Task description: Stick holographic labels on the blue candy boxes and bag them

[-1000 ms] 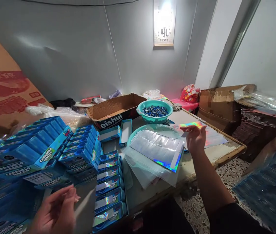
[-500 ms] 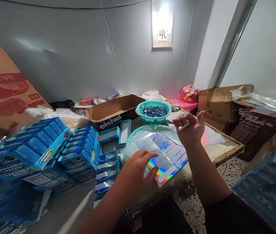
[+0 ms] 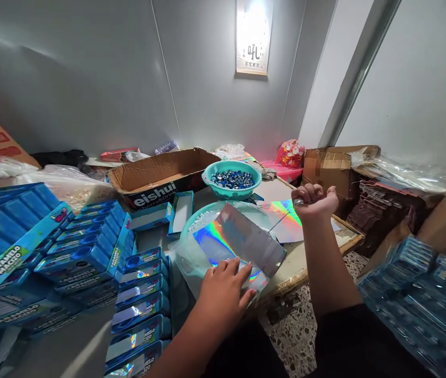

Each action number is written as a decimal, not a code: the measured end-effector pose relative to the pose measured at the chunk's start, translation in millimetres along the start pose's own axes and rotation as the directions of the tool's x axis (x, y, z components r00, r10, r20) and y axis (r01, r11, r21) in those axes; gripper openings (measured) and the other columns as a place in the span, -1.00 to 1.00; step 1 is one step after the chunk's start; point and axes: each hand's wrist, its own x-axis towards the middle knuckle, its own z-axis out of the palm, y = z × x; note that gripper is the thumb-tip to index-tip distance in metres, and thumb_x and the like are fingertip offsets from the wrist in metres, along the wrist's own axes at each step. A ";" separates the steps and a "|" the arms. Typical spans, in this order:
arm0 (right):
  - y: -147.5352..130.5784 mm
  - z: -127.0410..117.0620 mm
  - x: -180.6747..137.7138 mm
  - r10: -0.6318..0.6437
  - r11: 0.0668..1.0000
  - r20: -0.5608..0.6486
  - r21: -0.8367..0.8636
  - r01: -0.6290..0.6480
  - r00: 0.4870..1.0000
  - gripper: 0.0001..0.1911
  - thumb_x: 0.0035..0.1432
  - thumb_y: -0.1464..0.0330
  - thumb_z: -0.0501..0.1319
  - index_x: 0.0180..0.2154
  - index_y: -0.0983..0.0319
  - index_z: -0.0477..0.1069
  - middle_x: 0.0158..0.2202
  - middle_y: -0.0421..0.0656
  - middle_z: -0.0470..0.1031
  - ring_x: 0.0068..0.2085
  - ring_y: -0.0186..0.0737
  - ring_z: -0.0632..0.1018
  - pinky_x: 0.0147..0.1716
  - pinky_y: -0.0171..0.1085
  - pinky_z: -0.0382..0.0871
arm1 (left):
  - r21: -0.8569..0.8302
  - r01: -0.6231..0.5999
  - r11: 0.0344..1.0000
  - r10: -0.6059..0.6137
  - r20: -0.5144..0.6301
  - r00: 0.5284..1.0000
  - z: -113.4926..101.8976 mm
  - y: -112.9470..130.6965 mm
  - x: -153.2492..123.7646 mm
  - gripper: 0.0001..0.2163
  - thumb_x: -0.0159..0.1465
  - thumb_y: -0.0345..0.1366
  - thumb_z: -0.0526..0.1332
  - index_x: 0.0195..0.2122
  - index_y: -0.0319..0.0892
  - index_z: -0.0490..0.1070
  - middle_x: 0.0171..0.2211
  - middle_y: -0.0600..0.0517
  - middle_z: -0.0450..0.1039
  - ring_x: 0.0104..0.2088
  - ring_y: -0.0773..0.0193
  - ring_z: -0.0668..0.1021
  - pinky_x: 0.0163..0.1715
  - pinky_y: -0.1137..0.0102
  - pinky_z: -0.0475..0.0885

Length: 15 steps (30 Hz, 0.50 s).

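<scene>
My left hand (image 3: 225,286) lies palm down with its fingers spread on a shiny rainbow-coloured sheet (image 3: 212,242). Part of that sheet is bent up, showing a dull grey flap (image 3: 248,236). Beneath it a pale green basin (image 3: 186,228) holds small whitish pieces. To the right, my right hand (image 3: 315,202) is raised and closed, its fingers curled around a thin shiny strip. A slim line runs from the fist down towards the flap; whether they join, I cannot tell. Just left of my left arm stands a row of blue boxes (image 3: 142,302) with shiny labels.
Behind the basin stand a turquoise bowl (image 3: 233,191) of blue glossy pieces and an open cardboard box (image 3: 160,181). Stacked blue cartons (image 3: 22,241) fill the left. Another rainbow sheet (image 3: 286,231) lies near the table's right edge. Clear-wrapped blue packs (image 3: 415,304) are at right.
The view has turned to the right. My left hand has come down flat onto the sheet, and part of the sheet has bent up. My right hand stays raised and closed.
</scene>
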 end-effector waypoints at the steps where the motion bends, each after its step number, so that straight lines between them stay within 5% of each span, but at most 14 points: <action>1: -0.3 -4.0 1.6 0.005 1.000 -0.024 0.024 -0.004 1.000 -0.38 0.41 -0.04 -0.40 -0.59 0.21 -0.23 -0.71 -0.34 -0.22 -0.69 -0.39 -0.05 -0.68 -0.39 0.11 | -0.010 0.004 1.000 -0.004 0.002 1.000 0.3 0.7 -0.1 -0.49 0.31 -0.09 0.21 0.29 0.03 0.31 0.28 -0.16 0.33 0.22 -0.23 0.39 0.13 -0.14 0.34; 10: -6.8 -40.1 26.4 0.026 0.996 -0.181 0.088 -0.010 0.983 -0.37 0.37 -0.06 -0.51 -0.60 0.20 -0.27 -0.71 -0.33 -0.26 -0.71 -0.40 -0.05 -0.75 -0.40 -0.04 | -0.001 0.028 1.000 -0.028 -0.024 0.999 7.9 -1.9 1.0 -0.53 0.34 -0.11 0.16 0.28 0.05 0.32 0.27 -0.11 0.35 0.21 -0.19 0.39 0.10 -0.07 0.35; 15: -67.2 -48.2 36.0 -0.218 0.954 -0.224 0.156 0.256 0.950 -0.37 0.38 -0.03 -0.47 -0.61 0.19 -0.23 -0.71 -0.36 -0.25 -0.73 -0.43 -0.07 -0.77 -0.43 -0.07 | 0.025 0.044 0.999 -0.044 -0.018 0.999 5.4 -0.3 2.3 -0.54 0.34 -0.11 0.15 0.26 0.03 0.33 0.23 -0.11 0.38 0.22 -0.20 0.38 0.06 -0.04 0.38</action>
